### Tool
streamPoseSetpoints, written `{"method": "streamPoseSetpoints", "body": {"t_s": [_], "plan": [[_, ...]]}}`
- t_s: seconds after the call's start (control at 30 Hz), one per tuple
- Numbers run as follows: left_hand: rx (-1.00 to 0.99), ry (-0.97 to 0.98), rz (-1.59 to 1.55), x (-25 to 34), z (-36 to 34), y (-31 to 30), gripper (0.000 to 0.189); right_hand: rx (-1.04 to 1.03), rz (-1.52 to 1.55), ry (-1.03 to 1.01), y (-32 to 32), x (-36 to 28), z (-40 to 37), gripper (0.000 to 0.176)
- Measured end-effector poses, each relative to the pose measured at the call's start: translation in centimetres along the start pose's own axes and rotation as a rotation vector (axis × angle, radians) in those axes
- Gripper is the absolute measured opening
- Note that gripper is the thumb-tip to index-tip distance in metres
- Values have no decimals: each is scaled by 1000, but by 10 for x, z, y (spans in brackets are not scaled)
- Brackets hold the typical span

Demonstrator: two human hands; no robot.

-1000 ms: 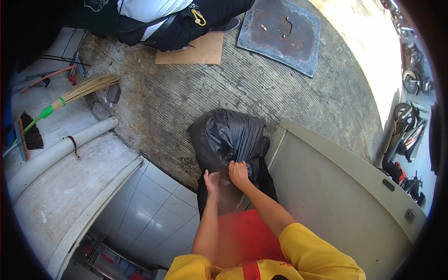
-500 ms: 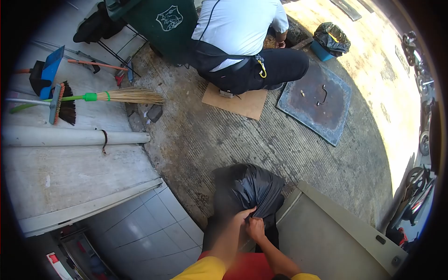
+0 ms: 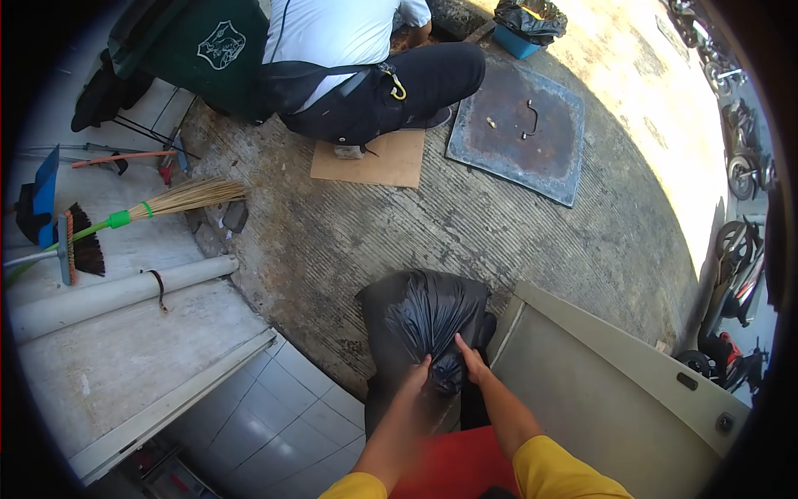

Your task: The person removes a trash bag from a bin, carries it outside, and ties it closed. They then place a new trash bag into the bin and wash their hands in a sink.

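Observation:
A full black garbage bag (image 3: pixel 420 303) stands in front of me, its top drawn into tight folds that run down to a bunched neck (image 3: pixel 446 376). To the left of that neck, my left hand (image 3: pixel 416 376) grips the plastic, thumb pointing up, its lower part blurred. On the other side my right hand (image 3: pixel 473 363) holds the bag's edge, thumb stretched along the folds. The fingers of both hands are partly hidden behind the plastic.
Ahead, a person (image 3: pixel 332 50) crouches by cardboard (image 3: pixel 382 162), beside a metal cover plate (image 3: pixel 517 137). A green bin (image 3: pixel 195 62), a broom (image 3: pixel 183 200) and a pipe (image 3: pixel 108 295) are on the left. A door panel (image 3: pixel 607 382) flanks me on the right. A lined blue bucket (image 3: pixel 515 41) stands farther off.
My hands have moved apart from their pinch together at the bag's neck and now sit on either side of it. The view has shifted, so the surroundings appear farther left.

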State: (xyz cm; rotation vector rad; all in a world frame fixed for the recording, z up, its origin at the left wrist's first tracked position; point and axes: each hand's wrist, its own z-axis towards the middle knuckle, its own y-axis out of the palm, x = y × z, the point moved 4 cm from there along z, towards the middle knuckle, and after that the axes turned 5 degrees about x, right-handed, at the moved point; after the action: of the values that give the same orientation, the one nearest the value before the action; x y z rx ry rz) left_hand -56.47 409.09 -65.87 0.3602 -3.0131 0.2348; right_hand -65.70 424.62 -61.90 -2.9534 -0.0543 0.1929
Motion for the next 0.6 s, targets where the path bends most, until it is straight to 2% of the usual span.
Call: {"method": "streamPoseSetpoints", "body": {"t_s": [0.03,0.07,0.1,0.13,0.2,0.27,0.33,0.37,0.4,0.47,0.5,0.53,0.6], "plan": [[152,124,174,8,-8,-6,55,-37,51,25,15,-4,-5,107],[154,121,179,13,-15,-6,55,-74,99,50,24,-6,-10,106],[180,126,344,36,-41,-8,52,-275,228,144,36,9,11,110],[202,131,508,50,-61,-8,49,-273,231,151,40,12,7,110],[224,153,619,57,-76,-1,48,-32,-277,99,46,9,-2,113],[255,169,724,52,-72,10,47,-33,-343,75,56,5,-12,114],[414,358,872,37,-59,20,33,-207,-304,125,72,-17,-57,111],[255,335,847,71,-99,15,29,-210,-284,135,73,-12,-52,109],[252,324,850,61,-94,15,29,-213,-286,146,74,-4,-43,109],[271,447,984,49,-80,19,30,-242,-355,120,77,6,-24,105],[276,456,1022,57,-92,19,22,-253,-398,99,76,-3,-35,104],[272,449,1021,48,-89,21,22,-253,-401,107,77,4,-25,104],[308,556,1137,42,-90,30,15,-265,-730,80,79,13,-6,97]]}}
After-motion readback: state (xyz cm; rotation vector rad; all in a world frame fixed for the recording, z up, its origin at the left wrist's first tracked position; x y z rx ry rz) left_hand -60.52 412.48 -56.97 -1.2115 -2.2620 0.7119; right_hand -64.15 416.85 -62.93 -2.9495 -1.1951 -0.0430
